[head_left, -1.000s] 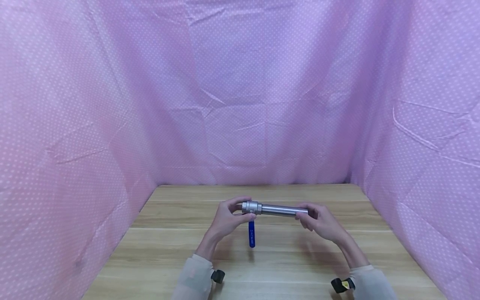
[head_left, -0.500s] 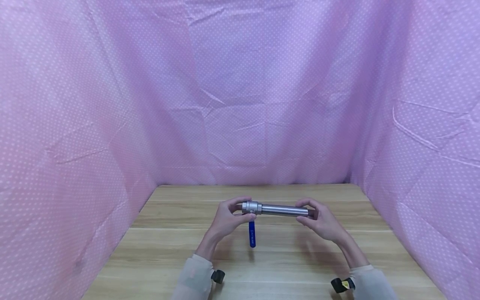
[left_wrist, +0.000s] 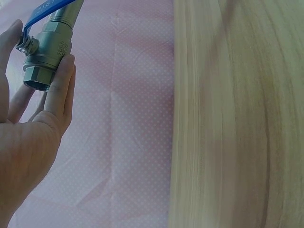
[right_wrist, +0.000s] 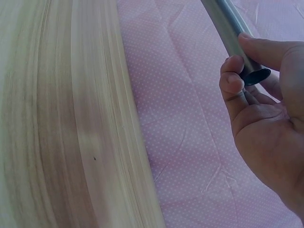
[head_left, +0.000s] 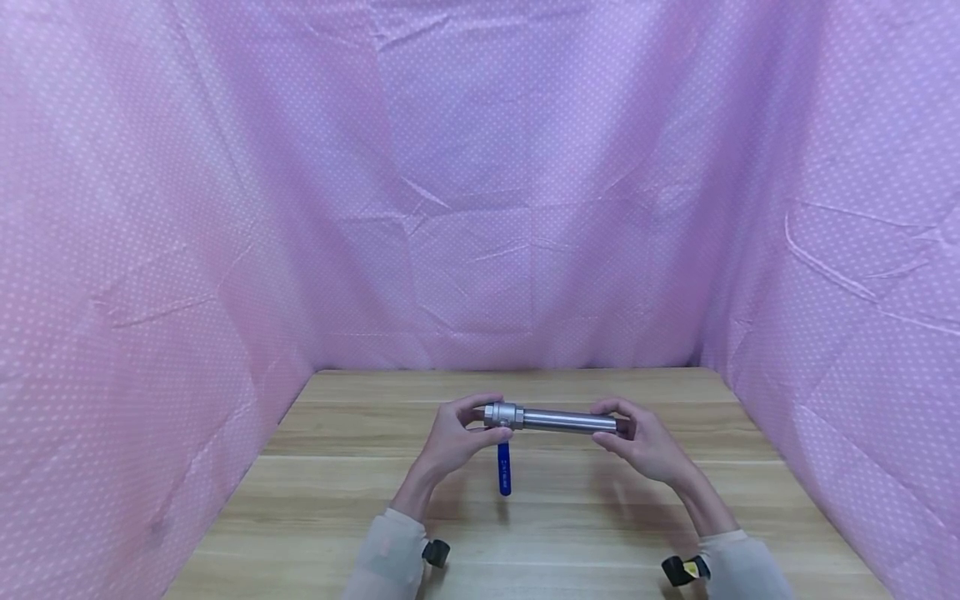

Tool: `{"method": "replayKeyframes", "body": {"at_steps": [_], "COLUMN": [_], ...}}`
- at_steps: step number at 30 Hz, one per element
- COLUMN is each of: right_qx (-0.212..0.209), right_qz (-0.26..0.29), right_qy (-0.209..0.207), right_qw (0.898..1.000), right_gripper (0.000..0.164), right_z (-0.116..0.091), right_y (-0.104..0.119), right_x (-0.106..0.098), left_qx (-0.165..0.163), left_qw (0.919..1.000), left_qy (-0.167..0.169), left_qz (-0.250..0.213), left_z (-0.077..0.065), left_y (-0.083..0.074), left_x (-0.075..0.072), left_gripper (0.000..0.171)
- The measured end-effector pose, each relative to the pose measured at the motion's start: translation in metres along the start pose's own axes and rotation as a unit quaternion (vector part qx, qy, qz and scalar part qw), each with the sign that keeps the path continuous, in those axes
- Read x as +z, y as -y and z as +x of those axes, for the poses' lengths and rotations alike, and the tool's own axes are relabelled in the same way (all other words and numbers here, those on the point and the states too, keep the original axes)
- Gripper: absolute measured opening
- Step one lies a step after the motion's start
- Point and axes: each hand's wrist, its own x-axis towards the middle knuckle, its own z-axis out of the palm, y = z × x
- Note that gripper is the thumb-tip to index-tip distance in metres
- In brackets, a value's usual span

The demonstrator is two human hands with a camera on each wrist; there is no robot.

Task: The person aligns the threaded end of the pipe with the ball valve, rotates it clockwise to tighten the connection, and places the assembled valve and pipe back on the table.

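Note:
A steel ball valve (head_left: 504, 415) with a blue lever handle (head_left: 504, 468) is joined end to end with a straight steel pipe (head_left: 567, 421). Both are held up over the table, nearly level, and the lever points toward the person. My left hand (head_left: 457, 437) grips the valve body between thumb and fingers; the left wrist view shows the valve's open hexagonal end (left_wrist: 39, 78) facing the palm. At the pipe's far end my right hand (head_left: 641, 442) pinches it with thumb and fingers. In the right wrist view the pipe's hollow end (right_wrist: 256, 76) shows beside the fingers.
Beneath both hands lies a light wood-grain table (head_left: 525, 533). Pink cloth with white dots (head_left: 480, 208) hangs behind it and along both sides. Black straps or camera mounts sit at the left wrist (head_left: 436, 552) and the right wrist (head_left: 684, 571).
My right hand's fingers have shifted on the pipe's end, from curled over it to spread around it. The left hand and the valve look the same.

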Motion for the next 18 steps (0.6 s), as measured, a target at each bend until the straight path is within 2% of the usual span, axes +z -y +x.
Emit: {"method": "replayKeyframes", "body": {"at_steps": [7, 18], "right_qx": [-0.003, -0.048], "right_qz": [0.005, -0.001], "right_qy": [0.002, 0.013], "right_qw": [1.000, 0.999], "right_gripper": [0.029, 0.013], "right_z": [-0.0004, 0.0000], "right_y": [-0.0022, -0.0075], "right_x": [-0.0002, -0.0017], "left_qx": [0.001, -0.011], "left_qw": [1.0000, 0.9999], "left_qy": [-0.001, -0.006], "left_qz": [0.001, -0.001], "left_z": [-0.0004, -0.0002], "left_y": [-0.0002, 0.0014], "left_x": [0.0003, 0.0004], "left_gripper": [0.058, 0.058]}}
